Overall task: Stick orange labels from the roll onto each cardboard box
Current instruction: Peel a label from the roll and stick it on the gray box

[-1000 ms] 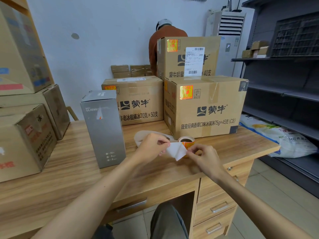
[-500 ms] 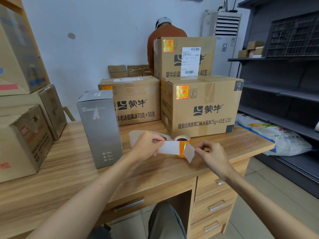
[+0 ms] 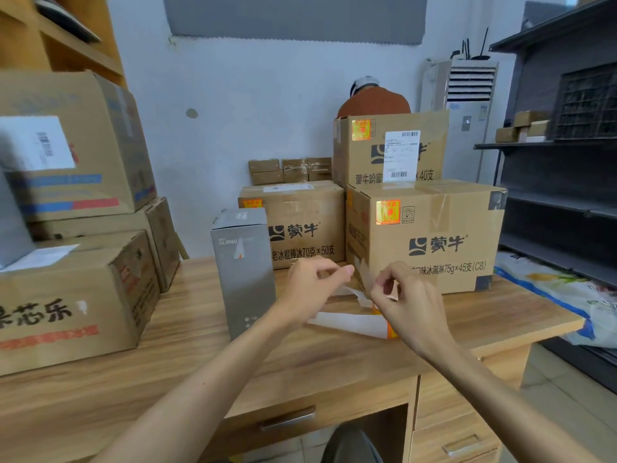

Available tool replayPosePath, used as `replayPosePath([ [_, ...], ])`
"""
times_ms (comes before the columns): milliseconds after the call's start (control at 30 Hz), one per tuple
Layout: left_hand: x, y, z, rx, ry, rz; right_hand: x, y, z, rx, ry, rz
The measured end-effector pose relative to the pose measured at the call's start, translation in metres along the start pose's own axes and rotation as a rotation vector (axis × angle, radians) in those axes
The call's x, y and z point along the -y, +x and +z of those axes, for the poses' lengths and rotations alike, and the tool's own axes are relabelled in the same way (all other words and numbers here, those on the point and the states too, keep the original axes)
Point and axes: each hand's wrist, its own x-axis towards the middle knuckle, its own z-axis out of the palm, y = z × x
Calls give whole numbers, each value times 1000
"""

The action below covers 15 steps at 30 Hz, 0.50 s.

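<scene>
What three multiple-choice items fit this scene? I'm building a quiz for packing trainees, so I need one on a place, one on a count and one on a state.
1. The tall grey box stands: A on the floor; B on the desk; C on a shelf.
2. Cartons with the dark logo: A one; B three; C five.
3. The centre drawer is: A shut; B pulled out; C missing.
B: its base rests on the desktop. B: three logos show. A: its front sits flush.
</scene>
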Motion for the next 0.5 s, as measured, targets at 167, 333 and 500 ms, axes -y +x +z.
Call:
replayPosePath([
  [167, -14, -14, -29, -127, -20, -34, 33, 7, 24, -35, -49, -222],
  [333, -15, -23, -52, -236, -18, -81, 62, 13, 44, -98, -183, -370],
  [500, -9, -27, -75, -285, 37, -97, 79, 16, 54, -87, -133, -425],
])
